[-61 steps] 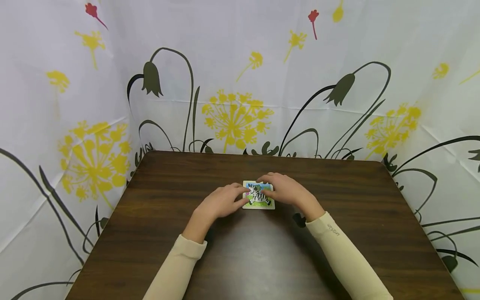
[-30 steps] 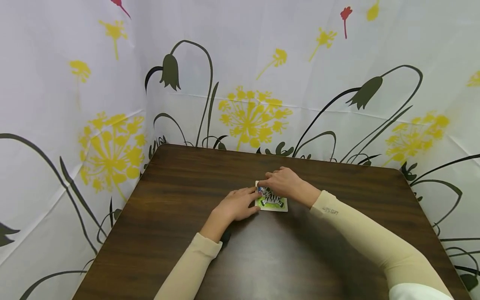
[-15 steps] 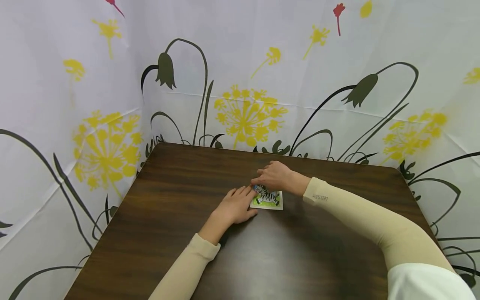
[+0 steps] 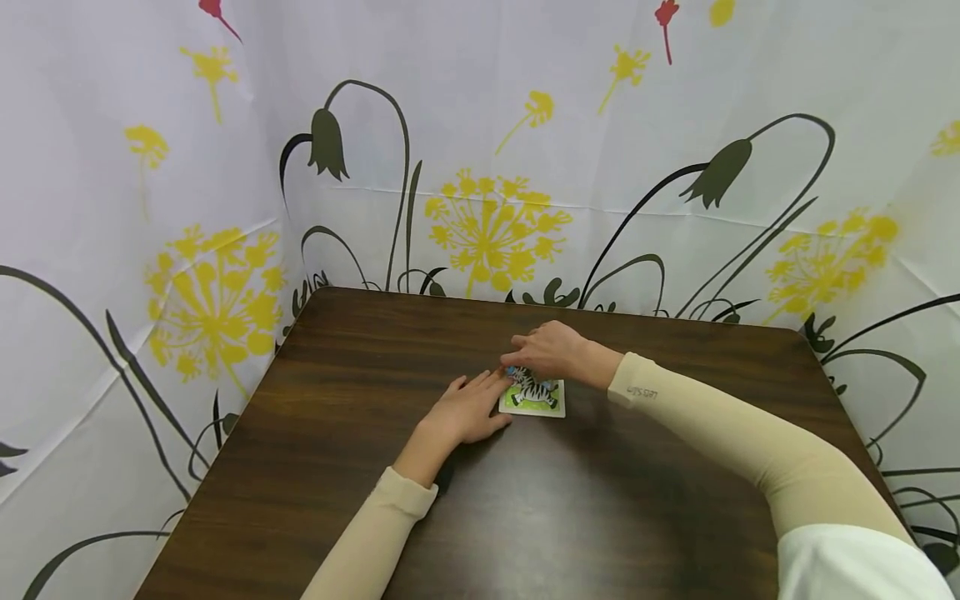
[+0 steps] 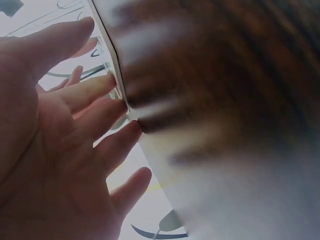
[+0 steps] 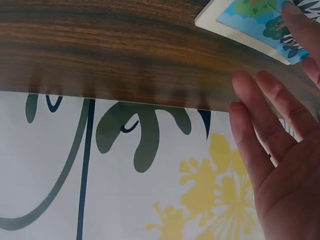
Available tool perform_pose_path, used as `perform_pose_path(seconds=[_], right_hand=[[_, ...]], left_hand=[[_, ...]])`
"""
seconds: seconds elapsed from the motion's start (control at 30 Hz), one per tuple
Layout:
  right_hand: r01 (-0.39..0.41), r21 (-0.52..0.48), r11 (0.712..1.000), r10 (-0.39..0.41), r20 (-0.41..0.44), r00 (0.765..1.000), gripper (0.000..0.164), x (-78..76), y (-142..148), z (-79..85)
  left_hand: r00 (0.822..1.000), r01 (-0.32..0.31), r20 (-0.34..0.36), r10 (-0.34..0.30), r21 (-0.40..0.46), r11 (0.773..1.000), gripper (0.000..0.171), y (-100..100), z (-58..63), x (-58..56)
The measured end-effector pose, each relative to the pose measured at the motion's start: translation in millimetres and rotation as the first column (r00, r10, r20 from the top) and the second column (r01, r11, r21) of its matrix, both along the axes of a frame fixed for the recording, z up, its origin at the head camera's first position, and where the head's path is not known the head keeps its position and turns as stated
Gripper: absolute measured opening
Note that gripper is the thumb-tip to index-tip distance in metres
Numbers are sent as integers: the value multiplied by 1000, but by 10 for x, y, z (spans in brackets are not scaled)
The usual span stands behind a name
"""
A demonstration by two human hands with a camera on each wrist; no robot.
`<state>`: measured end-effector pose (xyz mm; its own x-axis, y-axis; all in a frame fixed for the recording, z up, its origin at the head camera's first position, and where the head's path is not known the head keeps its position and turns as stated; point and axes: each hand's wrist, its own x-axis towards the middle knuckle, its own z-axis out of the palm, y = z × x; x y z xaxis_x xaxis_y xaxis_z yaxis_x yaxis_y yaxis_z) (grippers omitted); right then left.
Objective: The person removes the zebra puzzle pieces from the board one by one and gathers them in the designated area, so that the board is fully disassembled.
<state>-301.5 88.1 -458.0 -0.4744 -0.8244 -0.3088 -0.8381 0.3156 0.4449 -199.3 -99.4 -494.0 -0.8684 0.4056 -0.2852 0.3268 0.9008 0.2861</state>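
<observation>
A small square zebra picture board (image 4: 537, 398) with a pale raised border lies flat on the dark wooden table (image 4: 420, 333). My left hand (image 4: 467, 411) rests at its left side, fingers spread and mostly straight, with fingertips right at the border. From the far side, my right hand (image 4: 557, 351) reaches over the board and hides its upper part. In the right wrist view, my right thumb overlaps the blue part of the picture (image 6: 250, 22), and the index finger is beside the board's edge. The other fingers of that hand extend past the board, holding nothing.
Behind the table hangs a white curtain (image 4: 450, 108) printed with yellow and dark green flowers. The table's far edge runs just beyond my right hand.
My right hand has come from the board's right side across its top to the far left corner. My left hand has flattened against the left edge. Little differs over the last half second.
</observation>
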Motion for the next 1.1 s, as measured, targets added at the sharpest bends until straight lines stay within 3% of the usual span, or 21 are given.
perform_pose_path(seconds=[0.1,0.2,0.3,0.37,0.43,0.63,0.8,1.0,1.1], right_hand=[[26,-33,999,-24,40,999,46,-3,7,-13],[136,-93,986,-119,170,978,51,-18,26,-32],[316,-171,933,-241,354,904,60,-35,54,-81],[404,-223,887,-276,445,852,64,-49,69,-129],[448,-275,851,-275,493,825,61,-59,77,-184],[492,-361,792,-226,576,786,47,-63,61,-256],[573,-400,716,-252,617,746,42,1,64,-302],[597,-461,657,-257,608,751,40,75,89,-382],[620,-479,621,-251,629,736,41,75,116,-419]], left_hand=[[1000,-2,-13,1,-12,1000,69,2,10,-7],[1000,-7,-11,7,-21,1000,69,13,22,-10],[1000,-11,-2,11,-33,999,69,21,25,-8],[1000,-15,-2,15,-34,999,69,24,27,-9],[1000,-15,-5,15,-35,999,69,24,28,-10],[1000,-23,-11,23,-17,1000,69,4,21,-18],[1000,-26,-15,26,-5,1000,70,-4,18,-10],[999,-25,-23,25,-3,1000,70,4,6,-5],[1000,-23,-20,23,1,1000,70,10,-10,-7]])
